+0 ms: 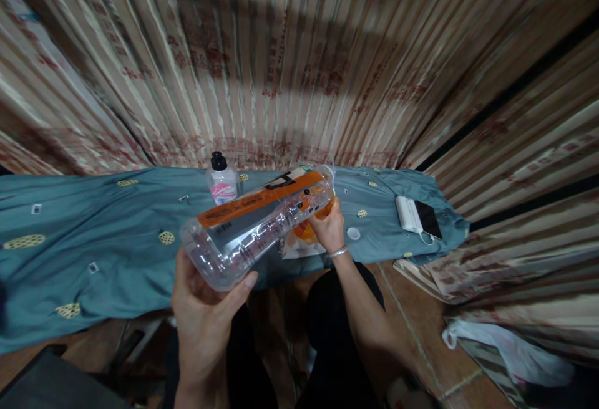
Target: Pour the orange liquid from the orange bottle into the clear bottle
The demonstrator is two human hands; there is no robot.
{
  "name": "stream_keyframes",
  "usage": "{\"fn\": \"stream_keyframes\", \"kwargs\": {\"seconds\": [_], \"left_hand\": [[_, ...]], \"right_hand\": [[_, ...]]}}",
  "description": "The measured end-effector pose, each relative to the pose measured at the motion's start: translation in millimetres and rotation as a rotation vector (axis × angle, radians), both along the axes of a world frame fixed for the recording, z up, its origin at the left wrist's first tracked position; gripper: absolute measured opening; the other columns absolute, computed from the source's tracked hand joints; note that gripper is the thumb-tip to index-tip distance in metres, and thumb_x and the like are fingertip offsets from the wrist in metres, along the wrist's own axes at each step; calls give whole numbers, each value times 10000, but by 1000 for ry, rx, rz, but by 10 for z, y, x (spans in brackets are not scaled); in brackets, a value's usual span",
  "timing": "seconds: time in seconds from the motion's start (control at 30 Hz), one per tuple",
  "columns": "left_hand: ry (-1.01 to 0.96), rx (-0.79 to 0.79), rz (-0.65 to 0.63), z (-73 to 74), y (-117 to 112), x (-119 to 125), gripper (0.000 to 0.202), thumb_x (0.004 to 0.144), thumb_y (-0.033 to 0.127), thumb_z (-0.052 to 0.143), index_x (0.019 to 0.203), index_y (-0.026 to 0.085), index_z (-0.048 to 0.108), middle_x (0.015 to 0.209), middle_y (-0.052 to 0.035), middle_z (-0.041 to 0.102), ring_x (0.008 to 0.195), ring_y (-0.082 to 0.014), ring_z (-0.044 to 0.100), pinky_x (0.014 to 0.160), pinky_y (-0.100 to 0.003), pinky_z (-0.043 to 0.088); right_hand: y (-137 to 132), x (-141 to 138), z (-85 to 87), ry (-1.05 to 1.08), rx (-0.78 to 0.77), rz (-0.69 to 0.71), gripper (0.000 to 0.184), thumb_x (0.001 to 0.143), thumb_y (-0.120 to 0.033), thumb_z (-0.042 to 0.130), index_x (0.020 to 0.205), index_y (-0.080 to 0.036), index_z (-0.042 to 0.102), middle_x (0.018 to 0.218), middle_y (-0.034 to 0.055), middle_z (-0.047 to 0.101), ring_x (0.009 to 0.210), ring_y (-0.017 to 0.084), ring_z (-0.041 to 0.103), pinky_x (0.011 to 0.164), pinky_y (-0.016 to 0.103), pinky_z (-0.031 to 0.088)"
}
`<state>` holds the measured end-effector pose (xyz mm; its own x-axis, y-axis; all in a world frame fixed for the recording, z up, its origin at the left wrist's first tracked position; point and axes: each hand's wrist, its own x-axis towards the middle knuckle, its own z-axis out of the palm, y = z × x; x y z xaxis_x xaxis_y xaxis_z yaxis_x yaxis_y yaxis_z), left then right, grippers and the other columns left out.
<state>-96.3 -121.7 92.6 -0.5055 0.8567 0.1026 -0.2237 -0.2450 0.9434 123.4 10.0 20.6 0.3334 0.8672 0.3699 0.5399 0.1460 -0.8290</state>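
A large clear plastic bottle (257, 234) with an orange and grey label is held up at a slant over the cloth-covered table. My left hand (203, 300) wraps round its broad base, thumb along the near side. At the narrower far end my right hand (330, 228) is closed beside an orange thing (324, 208). The bottle partly hides those fingers, so what exactly they grip is unclear. Behind and below the bottle is a packet (302, 249) with orange print and a jagged lower edge. A small white round cap (353, 233) lies right of my right hand.
A clear squeeze bottle (222, 181) with a black top and pink label stands at the back left. A white power bank (408, 214) and a dark phone (428, 219) lie at the right on the teal cloth (116, 240). Curtains (281, 72) hang close behind the table.
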Motion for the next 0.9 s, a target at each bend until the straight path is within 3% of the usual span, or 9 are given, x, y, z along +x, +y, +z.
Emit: {"fn": "stream_keyframes", "kwargs": {"seconds": [0.9], "left_hand": [[9,-5,-1,1,4,-3,743,584,234,1009,1258,216,698,1143,-55,779,944,-200,757,877,-317,640]], "right_hand": [[-4,-5,4,13,5,1,570,693,-486,861,1107,-239,557,990,68,776,879,294,768,745,382,611]]}}
